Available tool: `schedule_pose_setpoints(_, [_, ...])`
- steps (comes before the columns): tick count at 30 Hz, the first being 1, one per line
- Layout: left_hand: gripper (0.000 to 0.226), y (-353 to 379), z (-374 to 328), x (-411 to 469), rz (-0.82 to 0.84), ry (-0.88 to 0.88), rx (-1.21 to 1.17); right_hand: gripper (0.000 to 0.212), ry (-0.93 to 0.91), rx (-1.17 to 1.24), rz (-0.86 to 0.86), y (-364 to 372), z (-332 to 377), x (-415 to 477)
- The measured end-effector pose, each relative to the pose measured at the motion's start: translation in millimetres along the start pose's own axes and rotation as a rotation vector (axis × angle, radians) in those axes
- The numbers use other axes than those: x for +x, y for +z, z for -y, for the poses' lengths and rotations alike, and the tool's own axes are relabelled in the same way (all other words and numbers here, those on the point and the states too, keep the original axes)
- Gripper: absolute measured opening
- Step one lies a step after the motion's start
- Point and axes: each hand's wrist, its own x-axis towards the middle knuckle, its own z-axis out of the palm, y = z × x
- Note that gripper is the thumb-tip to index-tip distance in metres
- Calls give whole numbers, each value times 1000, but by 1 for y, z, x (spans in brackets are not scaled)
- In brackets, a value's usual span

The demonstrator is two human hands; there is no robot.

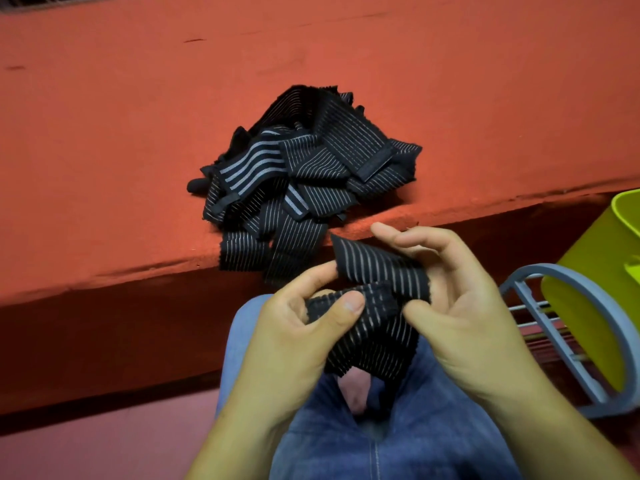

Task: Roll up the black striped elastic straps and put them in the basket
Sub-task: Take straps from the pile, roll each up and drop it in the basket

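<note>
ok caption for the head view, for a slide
Striped strap gripped by left hand and right hand over the lap; pile on the red ledge, green basket at right.

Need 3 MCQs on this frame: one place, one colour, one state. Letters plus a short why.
1. Where does the heap of black white-striped elastic straps lie?
A) on the red-orange ledge
B) on the floor
C) on the person's lap

2. What colour is the plastic basket at the right?
A) blue
B) yellow-green
C) white

3. The single black striped strap above the blue jeans is:
A) lying untouched
B) fully rolled
C) pinched by the left hand and the right hand

1 A: the heap sits at the ledge's front edge.
2 B: its wall is yellow-green.
3 C: both thumbs press on it.
</note>
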Motion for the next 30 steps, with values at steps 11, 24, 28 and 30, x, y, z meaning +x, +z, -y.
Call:
schedule_pose_setpoints(11, [19,-1,-2,-1,-104,112,178,67,249,-27,-254,-14,-12,8])
schedule_pose_setpoints(24, [40,-10,-2,-2,-110,141,291,17,233,-154,-247,-16,-9,11])
schedule_pose_setpoints(28, [31,-11,-4,-2,-88,154,247,18,241,-180,-166,-13,-14,6])
schedule_pose_setpoints(30, [23,-9,-5,-1,-62,167,253,21,253,-170,-116,-9,-15,4])
